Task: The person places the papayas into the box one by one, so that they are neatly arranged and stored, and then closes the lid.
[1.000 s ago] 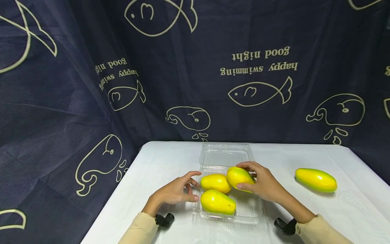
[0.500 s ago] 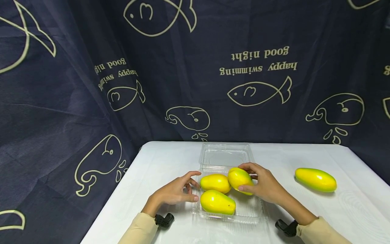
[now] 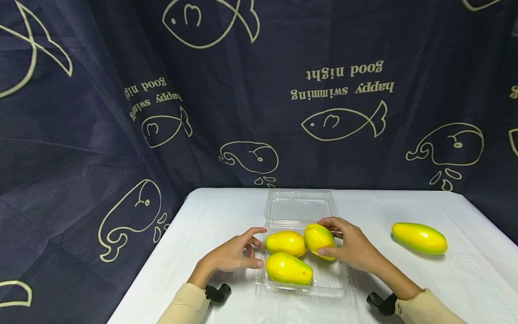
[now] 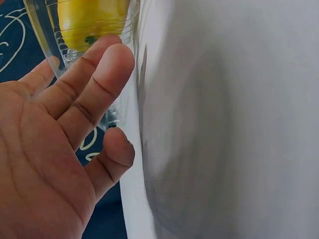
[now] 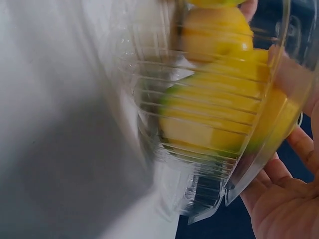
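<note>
White-covered table (image 3: 226,211): right hand (image 3: 354,246) grips glossy yellow-green oval fruit (image 3: 317,238) in clear plastic box (image 3: 329,276); left hand (image 3: 228,257) relaxed, empty. Fruit probably firm, slick; best hold round middle.

We wear plain beige sleeves (image 3: 184,307). Each cuff (image 3: 198,291) ends just behind a compact black wrist camera (image 3: 218,293), whose angled housing has a blunt, protruding end.
</note>
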The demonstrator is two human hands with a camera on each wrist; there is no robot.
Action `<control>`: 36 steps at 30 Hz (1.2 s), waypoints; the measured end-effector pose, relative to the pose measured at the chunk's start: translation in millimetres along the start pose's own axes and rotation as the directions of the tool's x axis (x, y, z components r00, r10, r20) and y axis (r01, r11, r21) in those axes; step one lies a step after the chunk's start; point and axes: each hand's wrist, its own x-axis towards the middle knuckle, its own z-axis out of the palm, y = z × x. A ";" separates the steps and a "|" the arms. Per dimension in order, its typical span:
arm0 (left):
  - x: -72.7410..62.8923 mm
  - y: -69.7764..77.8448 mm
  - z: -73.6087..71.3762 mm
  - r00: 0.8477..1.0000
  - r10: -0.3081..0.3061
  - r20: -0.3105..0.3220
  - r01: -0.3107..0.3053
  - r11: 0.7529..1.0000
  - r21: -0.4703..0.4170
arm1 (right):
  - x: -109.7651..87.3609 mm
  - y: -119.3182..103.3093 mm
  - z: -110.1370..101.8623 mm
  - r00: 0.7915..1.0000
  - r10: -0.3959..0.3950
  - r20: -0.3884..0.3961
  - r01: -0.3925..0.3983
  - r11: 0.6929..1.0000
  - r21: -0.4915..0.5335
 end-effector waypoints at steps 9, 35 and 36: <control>-0.2 -0.4 0.3 1.000 0.010 0.000 -0.010 1.000 -0.004 | 0.2 -0.2 0.7 1.000 -0.010 -0.009 0.010 1.000 -0.001; -1.4 1.2 -0.9 1.000 0.002 0.004 -0.002 1.000 -0.010 | 6.9 -12.9 -21.1 0.991 -0.059 -0.117 0.053 0.997 -0.048; -1.2 1.1 -0.8 1.000 0.002 0.004 -0.002 1.000 -0.009 | 6.9 -12.9 -23.4 0.991 -0.056 -0.123 0.050 0.997 -0.051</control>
